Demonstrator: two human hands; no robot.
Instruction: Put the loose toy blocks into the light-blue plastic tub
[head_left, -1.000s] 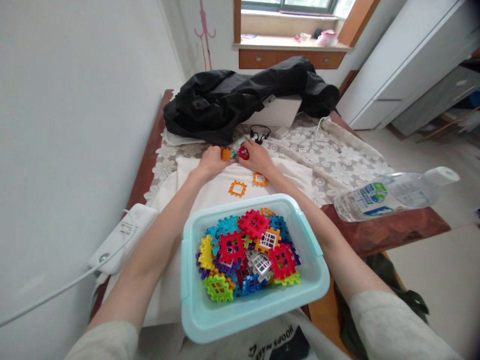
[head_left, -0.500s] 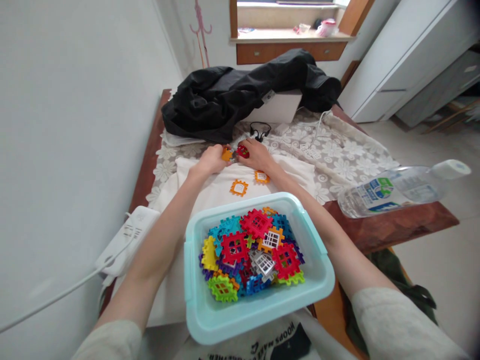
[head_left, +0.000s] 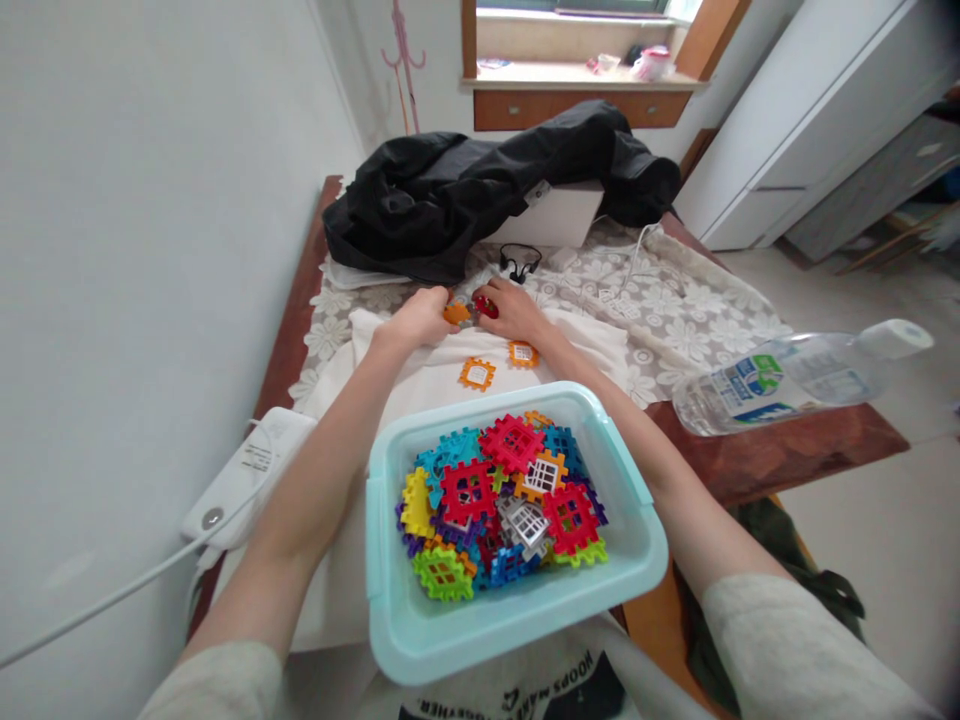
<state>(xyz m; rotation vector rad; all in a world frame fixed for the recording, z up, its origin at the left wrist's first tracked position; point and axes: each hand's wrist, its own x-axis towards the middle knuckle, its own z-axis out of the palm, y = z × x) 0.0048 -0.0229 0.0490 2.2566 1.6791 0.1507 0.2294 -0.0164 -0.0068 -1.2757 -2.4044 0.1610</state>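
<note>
- The left hand (head_left: 421,318) pinches an orange tile (head_left: 455,313); the right hand (head_left: 516,310) pinches a red tile (head_left: 486,306), the two touching at 12 o'clock on the counter (head_left: 787,462).
- Not visibly locked together yet.
- Two orange tiles (head_left: 477,374) lie loose at 6 o'clock of the hands.
- The bin (head_left: 517,620) nearest the person looks full.
</note>
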